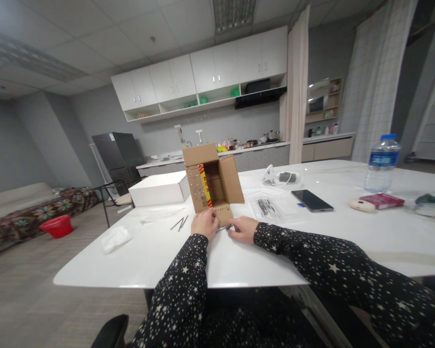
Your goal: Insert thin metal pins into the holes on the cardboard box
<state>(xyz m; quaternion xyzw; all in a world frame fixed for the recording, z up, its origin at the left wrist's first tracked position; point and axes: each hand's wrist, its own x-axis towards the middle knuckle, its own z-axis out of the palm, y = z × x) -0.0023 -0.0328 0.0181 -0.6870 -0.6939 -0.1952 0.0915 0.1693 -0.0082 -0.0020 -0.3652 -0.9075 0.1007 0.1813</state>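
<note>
An open cardboard box (212, 182) lies on its side near the worktop's (166, 251) front edge. The left hand (204, 223) curls closed against its lower flap; the right hand (242, 228) pinches a small metal piece (223, 228) beside it.

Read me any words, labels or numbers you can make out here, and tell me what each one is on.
None can be read.
Cardboard box: red and yellow print and a small label, too blurred.
Water bottle: blue label, print too small.
Red packet: no legible text.
Phone: screen dark.
</note>
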